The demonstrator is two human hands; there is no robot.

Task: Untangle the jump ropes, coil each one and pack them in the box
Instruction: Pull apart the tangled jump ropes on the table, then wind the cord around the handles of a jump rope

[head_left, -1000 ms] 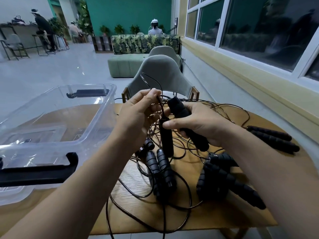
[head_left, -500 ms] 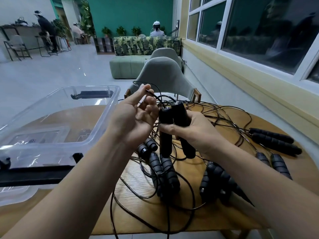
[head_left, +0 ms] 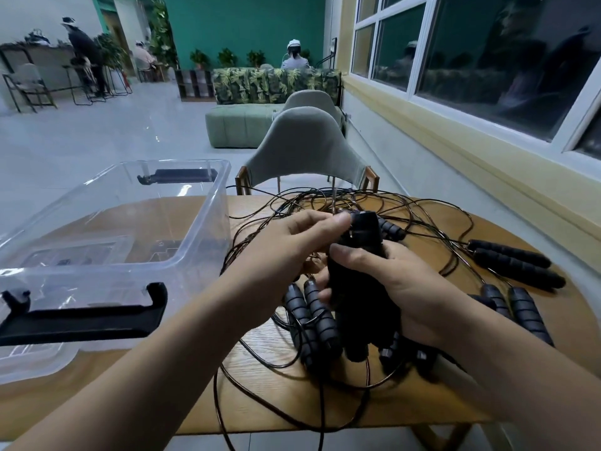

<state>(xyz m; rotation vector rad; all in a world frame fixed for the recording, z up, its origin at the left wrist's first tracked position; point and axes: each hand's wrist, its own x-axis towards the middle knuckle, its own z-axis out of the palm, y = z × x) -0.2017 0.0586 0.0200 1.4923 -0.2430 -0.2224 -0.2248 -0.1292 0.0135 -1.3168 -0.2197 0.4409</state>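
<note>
A tangle of thin black jump-rope cords lies across the wooden table, with several black ribbed handles among them. My right hand grips a pair of black handles held upright together above the table. My left hand pinches a cord at the top of those handles with thumb and fingers. Two more handles lie just below my hands. The clear plastic box stands open on the left of the table.
Other handle pairs lie at the right: handles near the edge and handles closer in. Cords hang over the table's front edge. A grey chair stands behind the table. People stand and sit far off in the room.
My right hand brought the two handles together and lowered them slightly. My left hand, open half a second ago, now pinches the cord at their top.
</note>
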